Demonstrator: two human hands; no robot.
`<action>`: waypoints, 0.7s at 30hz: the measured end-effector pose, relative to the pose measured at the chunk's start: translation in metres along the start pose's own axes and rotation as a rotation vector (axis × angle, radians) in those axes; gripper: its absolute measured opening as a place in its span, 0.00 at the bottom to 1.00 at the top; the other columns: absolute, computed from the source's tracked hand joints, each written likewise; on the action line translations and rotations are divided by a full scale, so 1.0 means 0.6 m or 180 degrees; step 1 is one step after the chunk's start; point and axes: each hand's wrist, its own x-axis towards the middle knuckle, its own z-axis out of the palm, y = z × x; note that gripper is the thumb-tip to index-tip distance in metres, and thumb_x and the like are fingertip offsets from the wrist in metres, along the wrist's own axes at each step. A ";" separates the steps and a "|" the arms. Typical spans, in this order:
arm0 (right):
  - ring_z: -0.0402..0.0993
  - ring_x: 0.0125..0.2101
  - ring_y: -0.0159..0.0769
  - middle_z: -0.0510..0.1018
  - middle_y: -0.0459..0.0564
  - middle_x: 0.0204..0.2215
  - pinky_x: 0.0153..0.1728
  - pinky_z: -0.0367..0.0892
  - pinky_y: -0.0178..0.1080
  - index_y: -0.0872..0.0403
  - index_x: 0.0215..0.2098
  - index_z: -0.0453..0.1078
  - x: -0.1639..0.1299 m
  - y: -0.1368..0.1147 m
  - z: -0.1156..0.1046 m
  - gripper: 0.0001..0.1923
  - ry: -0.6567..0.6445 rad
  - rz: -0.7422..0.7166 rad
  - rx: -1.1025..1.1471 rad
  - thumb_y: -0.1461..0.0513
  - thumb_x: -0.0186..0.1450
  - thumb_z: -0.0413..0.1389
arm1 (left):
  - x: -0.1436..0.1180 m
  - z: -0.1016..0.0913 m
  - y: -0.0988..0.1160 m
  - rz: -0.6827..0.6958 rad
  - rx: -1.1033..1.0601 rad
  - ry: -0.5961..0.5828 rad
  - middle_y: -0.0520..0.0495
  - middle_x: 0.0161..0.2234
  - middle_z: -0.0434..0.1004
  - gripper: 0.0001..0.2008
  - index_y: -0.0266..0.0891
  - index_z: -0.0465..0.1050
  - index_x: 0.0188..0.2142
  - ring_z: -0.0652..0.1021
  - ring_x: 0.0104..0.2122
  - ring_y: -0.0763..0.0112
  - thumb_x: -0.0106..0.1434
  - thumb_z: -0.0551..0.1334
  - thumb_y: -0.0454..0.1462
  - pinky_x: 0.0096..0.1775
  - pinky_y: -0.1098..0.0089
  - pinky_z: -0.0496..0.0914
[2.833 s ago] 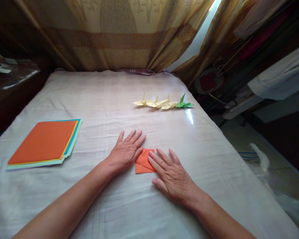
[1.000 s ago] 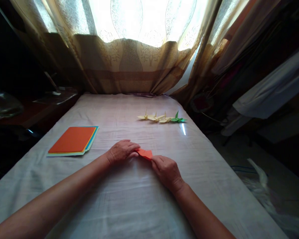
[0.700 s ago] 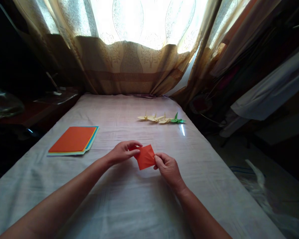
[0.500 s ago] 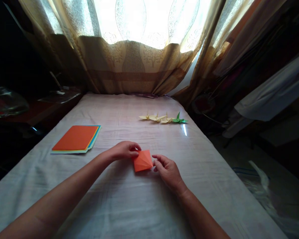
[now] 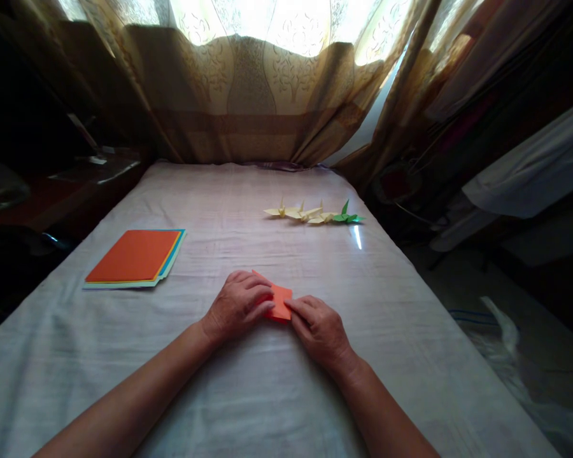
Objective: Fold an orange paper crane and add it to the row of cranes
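Palm-down, left hand [image 5: 239, 305] pressing flat on folded orange paper [image 5: 279, 303], right hand [image 5: 318, 329] beside it, fingers [image 5: 298, 308] extended onto the paper's right edge, both forearms low over the bed [image 5: 267, 394].

A: What's under the hands, at centre frame?
B: Matt orange folded paper [image 5: 279, 301], creased, on a white woven cloth [image 5: 248, 394] with a slight sheen.
A: And elsewhere?
B: Smooth matt coloured sheets [image 5: 134, 257] at left; paper cranes [image 5: 312, 214] beyond; patterned fabric curtain [image 5: 248, 102] along the top
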 end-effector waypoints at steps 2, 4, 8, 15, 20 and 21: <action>0.76 0.35 0.35 0.80 0.50 0.35 0.38 0.70 0.35 0.51 0.45 0.75 0.001 0.000 -0.004 0.12 0.0005 -0.0165 -0.0168 0.65 0.67 0.53 | -0.023 -0.001 0.004 0.0180 0.0028 0.0008 0.45 0.48 0.79 0.14 0.43 0.76 0.45 0.77 0.48 0.62 0.66 0.60 0.47 0.55 0.57 0.61; 0.75 0.35 0.35 0.80 0.50 0.34 0.38 0.70 0.34 0.50 0.44 0.76 0.003 -0.002 -0.009 0.11 0.0027 -0.0336 -0.0364 0.65 0.67 0.53 | -0.037 0.000 0.006 0.0220 0.0061 0.0044 0.46 0.49 0.79 0.14 0.44 0.75 0.46 0.77 0.48 0.63 0.68 0.59 0.47 0.57 0.57 0.59; 0.74 0.36 0.34 0.79 0.50 0.35 0.38 0.70 0.33 0.48 0.40 0.77 0.009 -0.007 -0.019 0.09 0.0188 -0.0581 -0.0692 0.65 0.67 0.55 | -0.039 0.002 0.003 0.0336 0.0069 0.0225 0.50 0.44 0.82 0.12 0.45 0.76 0.44 0.80 0.43 0.70 0.72 0.54 0.43 0.56 0.61 0.60; 0.76 0.41 0.38 0.81 0.52 0.43 0.44 0.71 0.40 0.49 0.43 0.77 0.022 -0.008 -0.017 0.10 -0.0153 -0.0557 -0.0643 0.63 0.68 0.54 | -0.036 0.002 0.001 0.0518 0.0438 0.0253 0.49 0.38 0.83 0.13 0.42 0.75 0.39 0.81 0.35 0.70 0.73 0.51 0.36 0.49 0.63 0.68; 0.76 0.44 0.40 0.81 0.55 0.44 0.48 0.71 0.43 0.51 0.48 0.75 0.032 -0.003 -0.012 0.14 -0.0114 -0.0370 -0.0139 0.64 0.68 0.51 | -0.038 0.010 0.001 0.0081 0.0500 0.0193 0.48 0.31 0.81 0.16 0.41 0.74 0.33 0.79 0.31 0.68 0.72 0.50 0.38 0.44 0.66 0.72; 0.76 0.45 0.39 0.81 0.54 0.44 0.48 0.71 0.43 0.52 0.48 0.75 0.034 0.000 -0.012 0.15 -0.0075 -0.0303 -0.0081 0.64 0.68 0.50 | -0.039 0.012 0.000 -0.0027 0.0469 0.0232 0.47 0.30 0.80 0.16 0.41 0.74 0.33 0.79 0.32 0.68 0.72 0.50 0.38 0.42 0.66 0.72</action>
